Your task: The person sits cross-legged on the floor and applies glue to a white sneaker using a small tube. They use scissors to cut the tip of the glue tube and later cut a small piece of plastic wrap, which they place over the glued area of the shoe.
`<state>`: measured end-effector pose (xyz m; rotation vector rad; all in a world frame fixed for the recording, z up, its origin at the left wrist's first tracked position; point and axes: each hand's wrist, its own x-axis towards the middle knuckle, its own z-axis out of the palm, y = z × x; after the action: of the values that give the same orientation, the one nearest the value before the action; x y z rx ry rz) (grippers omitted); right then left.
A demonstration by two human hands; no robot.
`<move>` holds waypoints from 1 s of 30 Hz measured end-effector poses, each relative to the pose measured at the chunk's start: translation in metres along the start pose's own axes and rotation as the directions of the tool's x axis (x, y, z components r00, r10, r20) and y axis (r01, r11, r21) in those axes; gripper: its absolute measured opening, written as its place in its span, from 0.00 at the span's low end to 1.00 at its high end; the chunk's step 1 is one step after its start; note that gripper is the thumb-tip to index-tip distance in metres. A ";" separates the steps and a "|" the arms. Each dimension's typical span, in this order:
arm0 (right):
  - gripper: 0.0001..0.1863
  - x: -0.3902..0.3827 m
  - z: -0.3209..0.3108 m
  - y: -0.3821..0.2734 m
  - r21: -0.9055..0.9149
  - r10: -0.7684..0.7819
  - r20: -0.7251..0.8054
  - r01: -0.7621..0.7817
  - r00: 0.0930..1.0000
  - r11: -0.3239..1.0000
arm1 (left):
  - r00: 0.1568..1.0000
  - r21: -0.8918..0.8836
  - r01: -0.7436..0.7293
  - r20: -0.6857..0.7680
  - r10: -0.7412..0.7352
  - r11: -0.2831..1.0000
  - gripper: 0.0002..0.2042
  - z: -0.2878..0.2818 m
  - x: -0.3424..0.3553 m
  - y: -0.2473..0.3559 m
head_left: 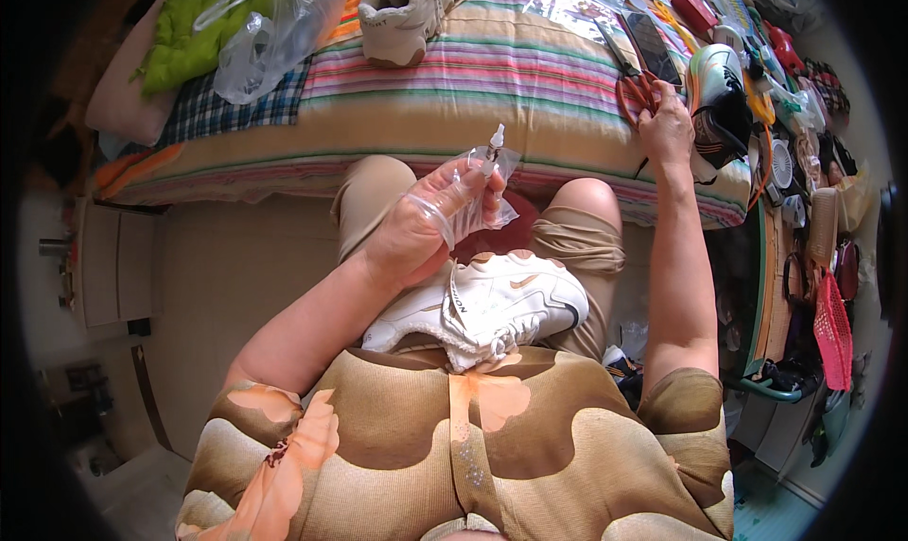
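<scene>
My left hand [416, 224] is closed around a small tube with a pointed white nozzle [497, 136], which points up. Clear plastic film [473, 205] wraps the fingers and hides most of the tube. Farther right, at the edge of the bed, my right hand [667, 125] has its fingers closed on the red-orange handles of a pair of scissors [636, 98]. Their dark blades point away from me on the striped cloth. On my lap a white sneaker [501, 305] with tan and dark trim lies on its side, below my left hand.
Another white shoe [397, 21] stands on the striped bed cover [426, 96]. A phone [653, 47] and a black-and-pale sneaker [717, 96] are beside the scissors. Plastic bags [260, 49] and a green cushion [189, 30] lie far left. Clutter crowds the right side, including a small fan [779, 163].
</scene>
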<state>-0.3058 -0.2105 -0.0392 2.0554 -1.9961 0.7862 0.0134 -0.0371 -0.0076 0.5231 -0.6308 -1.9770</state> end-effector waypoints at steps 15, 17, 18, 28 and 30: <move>0.27 -0.089 -0.111 -0.113 0.924 -0.067 0.289 -0.260 0.955 0.282 | 0.997 0.015 0.054 0.048 -0.054 0.998 0.09 -0.006 -0.002 0.000; 0.25 -0.105 -0.122 -0.122 0.935 -0.101 0.319 -0.295 0.942 0.198 | 0.995 0.026 0.073 0.065 -0.075 0.997 0.09 -0.002 0.001 0.000; 0.23 -0.108 -0.121 -0.121 0.933 -0.108 0.318 -0.290 0.942 0.214 | 0.994 0.031 0.081 0.072 -0.083 0.996 0.09 0.000 0.001 0.000; 0.20 -0.112 -0.110 -0.159 0.938 -0.191 0.345 -0.332 0.919 0.098 | 0.980 0.202 0.187 0.025 -0.196 0.961 0.11 0.007 -0.006 0.001; 0.20 -0.112 -0.110 -0.160 0.937 -0.157 0.342 -0.322 0.926 0.137 | 0.975 0.276 0.210 0.010 -0.221 0.938 0.12 0.013 -0.008 0.005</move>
<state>-0.1739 -0.0465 0.0379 2.8511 -1.8577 2.5464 0.0119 -0.0294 0.0065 0.7485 -0.9138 -2.1222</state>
